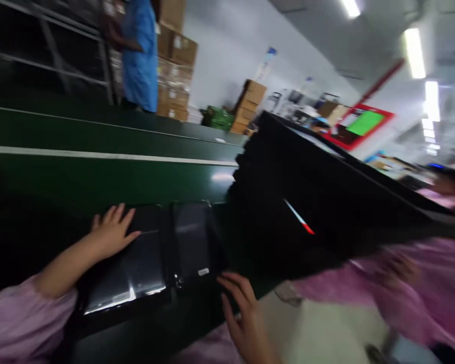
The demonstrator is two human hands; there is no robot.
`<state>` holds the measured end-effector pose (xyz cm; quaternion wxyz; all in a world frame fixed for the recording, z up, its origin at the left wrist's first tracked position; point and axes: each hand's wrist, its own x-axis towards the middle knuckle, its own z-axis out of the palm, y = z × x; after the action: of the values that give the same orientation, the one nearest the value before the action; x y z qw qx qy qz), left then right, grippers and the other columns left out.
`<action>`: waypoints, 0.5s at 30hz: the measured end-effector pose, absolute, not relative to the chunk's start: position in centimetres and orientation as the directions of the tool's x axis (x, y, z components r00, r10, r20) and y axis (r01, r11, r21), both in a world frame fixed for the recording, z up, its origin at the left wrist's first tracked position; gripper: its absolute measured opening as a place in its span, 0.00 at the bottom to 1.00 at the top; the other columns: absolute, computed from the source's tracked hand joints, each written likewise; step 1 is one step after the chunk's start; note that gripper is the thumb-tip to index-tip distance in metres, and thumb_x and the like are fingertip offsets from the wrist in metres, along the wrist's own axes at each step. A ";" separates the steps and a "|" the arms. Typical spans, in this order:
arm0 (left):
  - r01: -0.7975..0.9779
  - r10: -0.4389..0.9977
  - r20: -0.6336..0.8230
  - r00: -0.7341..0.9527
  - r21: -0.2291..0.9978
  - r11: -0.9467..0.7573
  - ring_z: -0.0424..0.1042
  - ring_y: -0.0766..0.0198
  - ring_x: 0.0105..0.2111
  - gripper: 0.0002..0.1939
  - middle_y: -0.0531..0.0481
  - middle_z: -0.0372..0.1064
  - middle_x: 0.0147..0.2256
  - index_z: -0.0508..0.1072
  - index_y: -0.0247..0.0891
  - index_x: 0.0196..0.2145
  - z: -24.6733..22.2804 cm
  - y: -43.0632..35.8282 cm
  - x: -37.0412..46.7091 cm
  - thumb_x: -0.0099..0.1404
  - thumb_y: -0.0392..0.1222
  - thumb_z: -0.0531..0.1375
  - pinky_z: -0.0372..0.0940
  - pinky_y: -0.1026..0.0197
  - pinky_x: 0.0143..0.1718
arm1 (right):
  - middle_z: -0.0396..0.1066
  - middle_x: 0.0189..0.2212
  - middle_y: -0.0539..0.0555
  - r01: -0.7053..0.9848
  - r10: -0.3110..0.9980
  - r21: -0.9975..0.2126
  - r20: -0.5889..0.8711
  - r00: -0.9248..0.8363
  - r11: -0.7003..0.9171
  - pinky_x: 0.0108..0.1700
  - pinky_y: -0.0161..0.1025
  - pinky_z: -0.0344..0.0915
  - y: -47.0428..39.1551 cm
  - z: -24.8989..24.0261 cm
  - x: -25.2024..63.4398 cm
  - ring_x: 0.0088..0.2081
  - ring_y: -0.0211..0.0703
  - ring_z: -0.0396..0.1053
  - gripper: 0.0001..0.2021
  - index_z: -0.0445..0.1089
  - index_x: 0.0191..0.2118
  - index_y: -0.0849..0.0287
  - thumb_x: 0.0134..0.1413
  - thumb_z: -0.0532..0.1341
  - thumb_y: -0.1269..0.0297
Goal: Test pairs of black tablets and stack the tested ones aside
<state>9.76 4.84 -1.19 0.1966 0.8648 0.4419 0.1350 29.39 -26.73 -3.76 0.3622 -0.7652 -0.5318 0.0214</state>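
My left hand point(111, 233) lies with spread fingers on the upper left part of a glossy black panel point(142, 265), flat on the dark green work surface. Just right of that panel sits a smaller dark, shiny flat piece point(192, 237) with a small white label near its lower edge. My right hand point(242, 313) is beside this piece's lower right corner, thumb and fingers apart and nothing visible between them. Whether its fingertips touch the corner I cannot tell. Motion blurs parts of the view.
A large black panel point(307, 202) with a notched left edge slants across the right side. Behind it a person in pink point(420, 293) is partly hidden. A white line point(109, 153) runs along the green surface point(155, 179). Across it are a person in blue point(140, 60) and stacked cartons point(176, 76).
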 end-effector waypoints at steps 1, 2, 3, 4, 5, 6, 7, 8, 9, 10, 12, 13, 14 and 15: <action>0.758 0.842 0.018 0.540 0.425 -0.495 0.43 0.31 0.70 0.35 0.26 0.47 0.69 0.63 0.27 0.66 -1.8 5.1 8.1 0.67 0.48 0.63 0.39 0.23 0.65 | 0.70 0.57 0.59 0.787 0.843 -0.590 0.320 0.434 -0.181 0.60 0.52 0.70 -23.5 -4.9 30.1 0.59 0.52 0.69 0.18 0.72 0.57 0.51 0.69 0.53 0.56; 0.785 0.852 -0.015 0.523 0.397 -0.474 0.40 0.34 0.71 0.37 0.27 0.44 0.70 0.61 0.28 0.67 -2.4 5.2 7.1 0.67 0.49 0.63 0.37 0.25 0.67 | 0.66 0.62 0.64 0.777 0.849 -0.599 0.293 0.439 -0.195 0.64 0.59 0.64 -20.4 -5.9 30.9 0.64 0.58 0.63 0.23 0.69 0.60 0.57 0.67 0.54 0.52; 0.799 0.854 -0.033 0.520 0.373 -0.472 0.38 0.37 0.72 0.39 0.30 0.42 0.71 0.59 0.29 0.68 -3.0 5.3 6.7 0.67 0.51 0.62 0.36 0.27 0.68 | 0.61 0.64 0.69 0.764 0.846 -0.605 0.269 0.460 -0.223 0.66 0.66 0.59 -17.6 -6.7 31.8 0.68 0.66 0.55 0.30 0.67 0.62 0.63 0.64 0.56 0.46; 0.807 0.853 -0.037 0.520 0.347 -0.477 0.37 0.41 0.72 0.40 0.33 0.40 0.72 0.57 0.31 0.70 -3.4 5.4 6.8 0.67 0.54 0.61 0.34 0.30 0.69 | 0.59 0.65 0.74 0.751 0.842 -0.610 0.244 0.481 -0.252 0.66 0.70 0.54 -15.0 -7.4 32.7 0.70 0.72 0.50 0.37 0.66 0.62 0.69 0.60 0.57 0.41; 0.815 0.853 -0.029 0.521 0.313 -0.487 0.36 0.43 0.73 0.41 0.34 0.39 0.72 0.55 0.32 0.70 -3.9 5.4 7.2 0.68 0.56 0.60 0.32 0.31 0.70 | 0.59 0.64 0.77 0.735 0.839 -0.617 0.214 0.501 -0.281 0.66 0.73 0.51 -12.8 -7.9 33.7 0.69 0.75 0.49 0.42 0.65 0.62 0.72 0.57 0.58 0.37; 0.822 0.851 -0.006 0.525 0.265 -0.505 0.37 0.43 0.73 0.41 0.33 0.40 0.72 0.55 0.31 0.70 -4.3 5.4 7.6 0.69 0.58 0.58 0.31 0.31 0.70 | 0.59 0.64 0.78 0.717 0.833 -0.625 0.187 0.521 -0.308 0.66 0.73 0.51 -11.0 -8.3 34.6 0.69 0.77 0.50 0.45 0.64 0.63 0.74 0.54 0.58 0.34; 0.824 0.847 0.024 0.531 0.221 -0.522 0.38 0.43 0.72 0.41 0.33 0.41 0.71 0.55 0.29 0.70 -4.7 5.3 8.0 0.70 0.59 0.56 0.32 0.31 0.70 | 0.60 0.63 0.78 0.699 0.827 -0.633 0.162 0.538 -0.331 0.66 0.72 0.51 -9.6 -8.6 35.3 0.68 0.76 0.52 0.47 0.63 0.63 0.74 0.53 0.57 0.32; 0.820 0.840 0.066 0.539 0.187 -0.541 0.40 0.42 0.72 0.40 0.32 0.44 0.71 0.56 0.28 0.70 -5.1 5.1 8.2 0.71 0.60 0.54 0.33 0.31 0.70 | 0.60 0.63 0.77 0.681 0.820 -0.643 0.141 0.555 -0.351 0.66 0.71 0.52 -8.5 -8.7 35.9 0.67 0.75 0.53 0.48 0.62 0.64 0.73 0.53 0.56 0.31; 0.811 0.827 0.108 0.551 0.162 -0.562 0.43 0.42 0.72 0.40 0.33 0.46 0.70 0.56 0.27 0.69 -5.4 5.0 8.4 0.72 0.60 0.52 0.36 0.31 0.70 | 0.60 0.63 0.76 0.663 0.811 -0.652 0.124 0.572 -0.368 0.66 0.70 0.53 -7.8 -8.8 36.2 0.67 0.74 0.53 0.49 0.61 0.64 0.73 0.52 0.55 0.30; 0.800 0.813 0.150 0.563 0.150 -0.581 0.45 0.43 0.71 0.39 0.34 0.49 0.70 0.57 0.27 0.69 -5.6 4.8 8.3 0.72 0.60 0.51 0.39 0.31 0.70 | 0.59 0.64 0.76 0.644 0.800 -0.661 0.109 0.590 -0.385 0.66 0.69 0.52 -7.4 -8.8 36.5 0.68 0.74 0.52 0.50 0.61 0.64 0.72 0.52 0.55 0.29; 0.766 0.773 0.213 0.597 0.133 -0.629 0.49 0.45 0.70 0.37 0.38 0.52 0.69 0.58 0.29 0.69 -6.0 4.6 7.9 0.74 0.60 0.49 0.46 0.33 0.69 | 0.58 0.65 0.76 0.606 0.777 -0.676 0.079 0.625 -0.418 0.66 0.69 0.52 -7.2 -8.7 36.7 0.69 0.75 0.49 0.51 0.61 0.64 0.72 0.49 0.56 0.28; 0.749 0.753 0.231 0.617 0.123 -0.651 0.51 0.46 0.70 0.36 0.40 0.54 0.69 0.58 0.30 0.69 -6.0 4.4 7.7 0.75 0.59 0.49 0.48 0.34 0.68 | 0.57 0.65 0.75 0.589 0.768 -0.683 0.064 0.638 -0.432 0.65 0.70 0.53 -7.3 -8.6 36.8 0.69 0.75 0.48 0.50 0.62 0.63 0.70 0.48 0.57 0.28; 0.732 0.733 0.242 0.635 0.114 -0.672 0.51 0.48 0.69 0.34 0.42 0.54 0.69 0.58 0.32 0.69 -6.0 4.3 7.5 0.75 0.58 0.49 0.50 0.35 0.68 | 0.57 0.66 0.74 0.573 0.761 -0.691 0.049 0.647 -0.442 0.65 0.69 0.55 -7.5 -8.5 36.9 0.69 0.74 0.49 0.49 0.63 0.63 0.68 0.49 0.58 0.28; 0.719 0.718 0.247 0.650 0.105 -0.687 0.51 0.49 0.70 0.33 0.43 0.55 0.69 0.58 0.33 0.69 -5.9 4.2 7.4 0.76 0.57 0.48 0.51 0.37 0.68 | 0.57 0.66 0.72 0.559 0.759 -0.699 0.035 0.650 -0.446 0.64 0.68 0.57 -7.8 -8.4 37.1 0.68 0.73 0.51 0.47 0.64 0.62 0.65 0.50 0.58 0.29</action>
<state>7.36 4.20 -5.94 -0.0012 0.9083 0.3957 0.1355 37.06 -7.76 -8.44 0.3498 -0.8383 -0.3930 0.1429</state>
